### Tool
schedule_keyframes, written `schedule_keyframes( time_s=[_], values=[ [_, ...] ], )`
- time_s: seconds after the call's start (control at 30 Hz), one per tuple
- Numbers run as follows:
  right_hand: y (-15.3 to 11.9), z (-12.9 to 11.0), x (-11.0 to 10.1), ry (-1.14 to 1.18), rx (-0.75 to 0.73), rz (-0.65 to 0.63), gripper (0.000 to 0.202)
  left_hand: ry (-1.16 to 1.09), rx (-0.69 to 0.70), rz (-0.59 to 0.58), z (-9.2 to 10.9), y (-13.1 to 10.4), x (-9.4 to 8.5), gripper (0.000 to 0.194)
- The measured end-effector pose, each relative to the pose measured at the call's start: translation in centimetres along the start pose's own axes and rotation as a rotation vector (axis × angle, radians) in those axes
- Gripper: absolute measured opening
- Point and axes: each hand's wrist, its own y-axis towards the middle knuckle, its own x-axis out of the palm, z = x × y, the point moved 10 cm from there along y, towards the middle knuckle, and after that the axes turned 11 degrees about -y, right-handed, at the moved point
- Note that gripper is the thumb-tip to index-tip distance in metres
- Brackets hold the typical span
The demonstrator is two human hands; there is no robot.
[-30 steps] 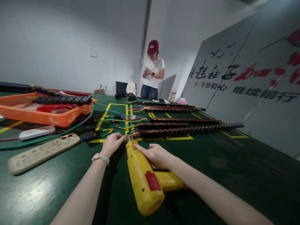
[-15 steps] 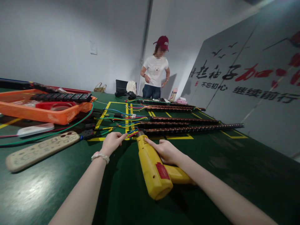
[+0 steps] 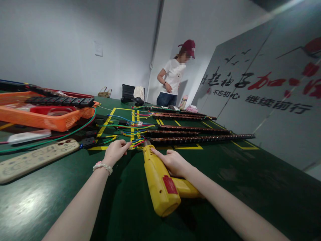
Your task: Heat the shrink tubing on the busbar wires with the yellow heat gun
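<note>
Here, a yellow heat gun [image 3: 162,182] points forward over a green bench [image 3: 250,187]. The right hand [image 3: 175,163] is closed on the gun's barrel [image 3: 153,170]; just left of the nozzle [image 3: 146,143], the left hand [image 3: 114,152] pinches thin coloured wires [image 3: 137,144]. The gun looks stiff and fairly heavy, best held by its handle [image 3: 185,188]; the wires look light and bendy.

Pale walls [image 3: 55,36] and a lettered panel [image 3: 265,80] stand behind a green table [image 3: 253,187].

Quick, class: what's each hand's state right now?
Left hand: closed, fingertips at the coloured wires; whether pinching them, cannot tell.
Right hand: closed, holding the yellow heat gun.
</note>
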Motion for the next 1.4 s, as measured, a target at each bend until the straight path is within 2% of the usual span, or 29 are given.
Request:
schedule_keyframes(
  time_s=[0.2,0.33,0.57,0.77,1.1,1.4],
  values=[
    [1.1,-2.4,-1.1,0.058,-0.086,0.059,0.088,-0.024,-0.085,0.108,-0.5,0.0,-0.2,0.044],
    [2.1,-3.7,-1.4,0.068,-0.135,0.083,0.090,0.005,-0.101,0.129,-0.6,0.0,-0.2,0.044],
    [2.3,-4.2,-1.6,0.067,-0.159,0.115,0.087,0.047,-0.141,0.188,-0.9,-0.3,-0.3,0.042],
    [2.2,-3.3,-1.3,0.073,-0.122,0.104,0.088,0.025,-0.136,0.202,-0.5,-0.6,-0.3,0.040],
    [0.0,1.2,0.5,0.003,0.040,0.020,0.083,0.093,-0.092,0.201,0.5,-0.9,-0.5,0.037],
    [-0.2,1.1,0.3,-0.034,0.058,0.014,0.087,-0.126,-0.023,0.174,-0.4,0.1,-0.2,0.036]
  ],
)
